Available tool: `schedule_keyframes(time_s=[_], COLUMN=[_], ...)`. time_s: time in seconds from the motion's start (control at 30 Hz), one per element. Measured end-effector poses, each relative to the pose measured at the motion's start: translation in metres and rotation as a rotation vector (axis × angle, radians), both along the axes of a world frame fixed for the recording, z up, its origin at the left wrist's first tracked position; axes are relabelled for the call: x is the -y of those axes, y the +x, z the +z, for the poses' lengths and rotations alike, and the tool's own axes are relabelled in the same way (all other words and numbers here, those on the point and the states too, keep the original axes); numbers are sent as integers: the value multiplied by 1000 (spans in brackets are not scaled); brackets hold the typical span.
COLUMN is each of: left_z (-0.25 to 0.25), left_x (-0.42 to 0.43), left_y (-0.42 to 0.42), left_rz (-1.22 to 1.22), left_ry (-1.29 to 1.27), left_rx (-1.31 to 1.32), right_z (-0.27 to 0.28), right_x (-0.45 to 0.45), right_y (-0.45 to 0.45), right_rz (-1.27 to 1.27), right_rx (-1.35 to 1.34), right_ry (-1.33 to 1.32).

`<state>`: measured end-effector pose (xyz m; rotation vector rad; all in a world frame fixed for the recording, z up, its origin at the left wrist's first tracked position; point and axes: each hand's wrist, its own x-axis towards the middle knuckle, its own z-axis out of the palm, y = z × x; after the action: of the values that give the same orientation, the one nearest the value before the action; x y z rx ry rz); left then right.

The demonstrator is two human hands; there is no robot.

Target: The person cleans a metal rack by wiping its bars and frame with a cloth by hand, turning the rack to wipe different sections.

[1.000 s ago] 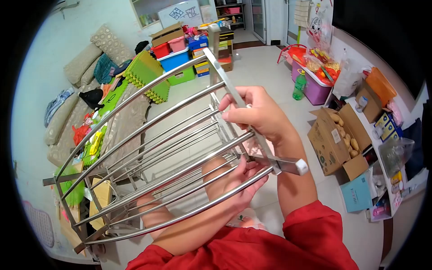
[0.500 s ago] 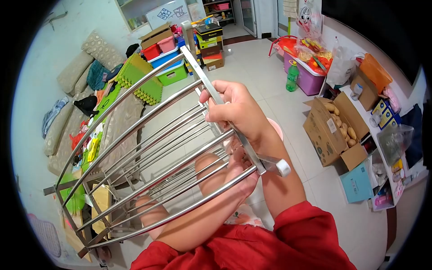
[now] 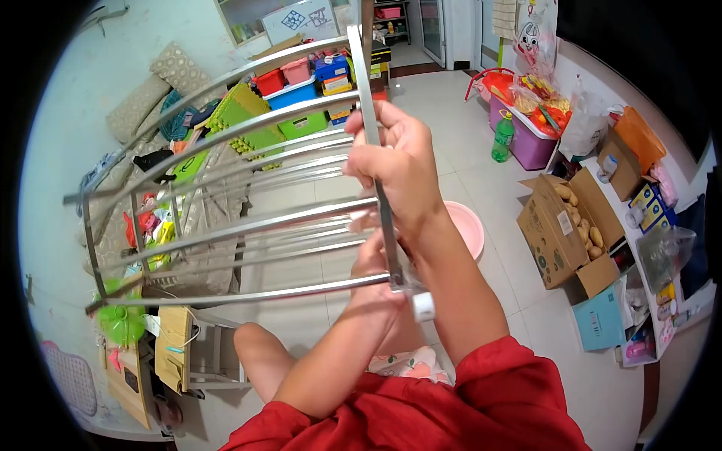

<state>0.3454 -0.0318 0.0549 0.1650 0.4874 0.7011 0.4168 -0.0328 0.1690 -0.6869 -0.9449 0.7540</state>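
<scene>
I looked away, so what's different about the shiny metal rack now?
The silver metal rack with long curved bars has tilted: its left end swung up, so its bars run more level. The bare right hand still grips its right end; the bare left hand stays there too.

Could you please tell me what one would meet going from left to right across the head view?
Green fan → stool → left hand → pink basin → potato box.
</scene>
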Motion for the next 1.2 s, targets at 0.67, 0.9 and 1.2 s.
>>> schedule_keyframes(time_s=[0.67, 0.9, 1.2], left_z=[51, 50, 75], left_x=[-75, -99, -107], left_y=[-145, -185, -228], left_rz=[69, 122, 79], left_ry=[-522, -570, -620], left_rx=[417, 684, 676], right_z=[43, 40, 58], right_x=[-87, -111, -127], right_y=[-150, -167, -195], right_rz=[-247, -222, -253], right_rx=[-178, -240, -183], right_ry=[312, 293, 165])
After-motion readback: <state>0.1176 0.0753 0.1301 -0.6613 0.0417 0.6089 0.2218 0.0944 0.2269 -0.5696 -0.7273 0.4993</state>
